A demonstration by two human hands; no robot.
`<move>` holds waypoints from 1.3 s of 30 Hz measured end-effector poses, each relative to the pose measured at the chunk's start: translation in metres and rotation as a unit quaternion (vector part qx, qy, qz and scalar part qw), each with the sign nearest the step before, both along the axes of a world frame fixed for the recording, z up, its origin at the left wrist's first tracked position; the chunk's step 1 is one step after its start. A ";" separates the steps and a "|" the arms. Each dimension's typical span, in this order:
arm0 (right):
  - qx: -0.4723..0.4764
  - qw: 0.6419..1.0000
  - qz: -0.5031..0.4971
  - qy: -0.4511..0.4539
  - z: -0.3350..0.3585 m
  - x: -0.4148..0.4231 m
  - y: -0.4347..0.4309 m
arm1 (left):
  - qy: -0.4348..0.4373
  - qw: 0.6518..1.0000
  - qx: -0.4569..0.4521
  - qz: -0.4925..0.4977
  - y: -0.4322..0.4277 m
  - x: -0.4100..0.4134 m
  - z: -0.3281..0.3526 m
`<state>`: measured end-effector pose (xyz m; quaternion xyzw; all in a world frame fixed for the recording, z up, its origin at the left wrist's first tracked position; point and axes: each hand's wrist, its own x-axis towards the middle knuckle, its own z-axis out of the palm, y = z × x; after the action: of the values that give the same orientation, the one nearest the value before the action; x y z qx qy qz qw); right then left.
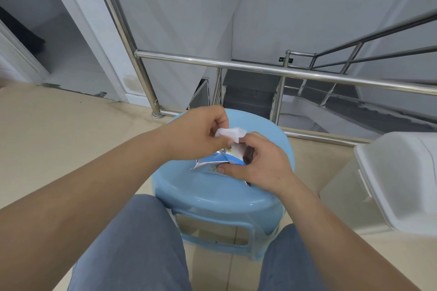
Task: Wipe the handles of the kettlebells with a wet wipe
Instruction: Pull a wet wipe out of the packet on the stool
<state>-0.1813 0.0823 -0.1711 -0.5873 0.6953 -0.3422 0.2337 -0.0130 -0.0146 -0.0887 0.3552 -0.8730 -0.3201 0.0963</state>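
– Blue plastic stool (pixel 212 198) right in front of the knees (pixel 142 231) – what is held over it?
– A small foil packet (pixel 209 163), blue and silver, crumpled. The right hand (pixel 257 168) grips it, thumb pressed on the near face, fingers curled over the top edge.
– And the wet wipe (pixel 230 133)?
– White and folded, it sits between the two hands, above the stool's seat, with its lower end at the packet's top edge. The left hand (pixel 198 136) pinches its upper end between thumb and curled fingers.
– Does the packet touch the seat?
– Cannot tell; it looks to be held just above it.
– What else is round about?
– A white bin (pixel 402 179) with a shut lid stands on the beige floor (pixel 59 139) at the right, near the stool but apart from it. Behind the stool runs a steel railing (pixel 236 64), its post standing on the floor, and past the rails grey stairs (pixel 248 94) go down. At the far left is a white door frame (pixel 78 30) with a dark opening beside it. The knees are in grey-blue trousers, both forearms bare
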 end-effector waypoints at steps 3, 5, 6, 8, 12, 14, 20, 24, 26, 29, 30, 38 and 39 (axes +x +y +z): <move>-0.002 1.000 0.001 -0.005 -0.001 -0.001 0.000 | -0.028 0.999 -0.008 0.024 -0.001 0.001 -0.007; -0.007 1.000 0.001 -0.013 -0.002 -0.001 0.000 | 0.015 0.999 0.018 0.046 0.002 -0.001 -0.010; -0.009 1.000 0.001 -0.016 -0.003 0.000 0.000 | 0.048 0.996 0.045 0.059 0.003 -0.001 -0.010; -0.010 1.000 0.002 -0.016 -0.004 0.000 0.000 | 0.089 0.990 0.071 0.083 0.006 -0.001 -0.006; -0.008 1.000 -0.007 -0.010 -0.007 -0.002 -0.001 | 0.142 0.978 0.065 0.136 0.011 -0.001 0.012; -0.002 1.000 -0.009 -0.001 -0.007 -0.002 -0.001 | 0.174 0.971 0.047 0.157 0.013 -0.003 0.019; 0.007 1.000 -0.014 -0.005 -0.004 0.001 0.000 | 0.122 0.986 0.015 0.113 0.017 -0.006 0.016; 0.010 1.000 -0.015 -0.023 -0.002 0.002 0.001 | 0.076 0.992 0.017 0.101 0.015 -0.001 0.006; 0.012 1.000 -0.013 -0.022 -0.003 0.002 0.001 | 0.092 0.989 0.002 0.113 0.012 0.002 0.005; 0.019 1.000 -0.014 -0.009 -0.003 0.001 0.000 | 0.153 0.979 0.017 0.133 0.010 0.001 0.010; 0.020 1.000 -0.015 -0.011 -0.003 0.001 0.000 | 0.170 0.976 0.018 0.132 0.011 0.000 0.013; 0.043 0.998 -0.045 -0.029 0.002 0.004 -0.001 | 0.326 0.929 0.028 0.171 0.014 -0.011 0.049; 0.047 0.997 -0.044 -0.031 0.003 0.004 0.000 | 0.332 0.927 0.030 0.174 0.013 -0.012 0.053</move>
<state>-0.1773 0.0824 -0.1683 -0.5335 0.7283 -0.3374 0.2667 -0.0250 -0.0015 -0.0354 0.3773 -0.7056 -0.4238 0.4244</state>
